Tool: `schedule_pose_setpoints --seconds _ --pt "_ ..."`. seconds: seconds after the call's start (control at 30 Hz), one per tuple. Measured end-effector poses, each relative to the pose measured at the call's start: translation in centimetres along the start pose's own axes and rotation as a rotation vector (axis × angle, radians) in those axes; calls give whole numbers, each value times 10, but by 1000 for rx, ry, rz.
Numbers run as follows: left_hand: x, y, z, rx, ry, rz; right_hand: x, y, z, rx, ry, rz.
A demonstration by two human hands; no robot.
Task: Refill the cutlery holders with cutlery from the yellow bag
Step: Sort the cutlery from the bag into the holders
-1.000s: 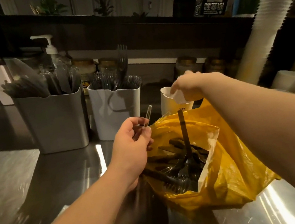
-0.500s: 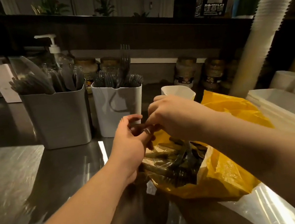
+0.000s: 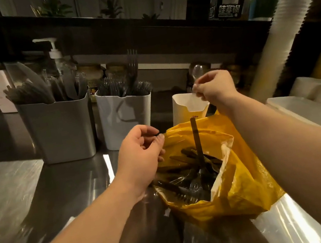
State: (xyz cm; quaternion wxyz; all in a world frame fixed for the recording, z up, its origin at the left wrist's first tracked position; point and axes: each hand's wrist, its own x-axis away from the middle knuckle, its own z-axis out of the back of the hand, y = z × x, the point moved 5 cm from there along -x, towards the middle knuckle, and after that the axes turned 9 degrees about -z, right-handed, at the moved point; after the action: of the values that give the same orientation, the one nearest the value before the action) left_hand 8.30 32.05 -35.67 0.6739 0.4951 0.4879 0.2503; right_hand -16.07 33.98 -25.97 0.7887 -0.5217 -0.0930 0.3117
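Note:
The yellow bag (image 3: 248, 181) lies open on the steel counter, with several dark forks and knives (image 3: 194, 177) inside and one handle sticking upright. My left hand (image 3: 140, 158) is at the bag's left rim, fingers curled, thumb and fingertips pinching the rim. My right hand (image 3: 214, 89) is raised over the small white holder (image 3: 184, 106) and pinches a clear plastic spoon (image 3: 198, 71), bowl up. The grey holder (image 3: 59, 132) and the white holder (image 3: 125, 118) to its right stand behind the bag, both packed with cutlery.
A pump bottle (image 3: 55, 54) and jars stand behind the holders under a dark shelf. A tall stack of white cups (image 3: 287, 21) leans at the right, with white lids and trays (image 3: 309, 105) below it. Clear plastic wrap (image 3: 287, 225) lies at the front right.
My right hand took the clear spoon from my left hand at the bag's rim and lifted it up and right, over the small white holder. The left hand stayed at the bag.

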Motion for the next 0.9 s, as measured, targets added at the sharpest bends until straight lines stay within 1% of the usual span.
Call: schedule_pose_setpoints --seconds 0.07,0.17,0.23,0.3,0.33,0.37,0.43,0.47,0.5,0.53,0.57,0.6,0.63,0.7,0.73,0.83,0.9 --pt "0 -1 1 -38 1 -18 -17 17 -12 98 35 -78" --pt "1 0 1 -90 -22 -32 -29 26 -22 404 115 -173" --pt "0 1 2 -96 -41 -33 -29 27 -25 605 85 -227" --pt "-1 3 3 -102 -110 -36 -23 25 -24 718 40 -253" --pt "0 4 2 -118 -176 -44 -18 20 -23 737 41 -216" --pt "3 5 1 -152 -259 -50 -13 12 -21 727 65 -124" --pt "8 9 -4 -304 -475 -62 7 -4 -13 597 96 121" --pt "11 9 -4 -416 -576 -71 25 -9 -8 476 45 199" --pt "11 13 -4 -535 -647 -111 44 -12 0 368 -39 225" --pt "8 16 -2 -644 -688 -164 65 -11 5 319 -163 214" --pt "5 20 2 -719 -705 -212 86 -5 6 325 -307 178" --pt "2 24 7 -766 -714 -245 105 1 8 406 -413 162" --pt "0 26 11 -791 -723 -250 115 10 8 524 -462 192" --pt "0 24 21 -799 -763 -197 129 15 8 705 -443 312" --pt "2 21 25 -803 -799 -152 134 14 6 758 -450 367" --pt "7 15 27 -792 -925 -38 151 13 -4 977 -561 562" --pt "10 13 27 -778 -976 -4 155 22 -13 1133 -597 613"
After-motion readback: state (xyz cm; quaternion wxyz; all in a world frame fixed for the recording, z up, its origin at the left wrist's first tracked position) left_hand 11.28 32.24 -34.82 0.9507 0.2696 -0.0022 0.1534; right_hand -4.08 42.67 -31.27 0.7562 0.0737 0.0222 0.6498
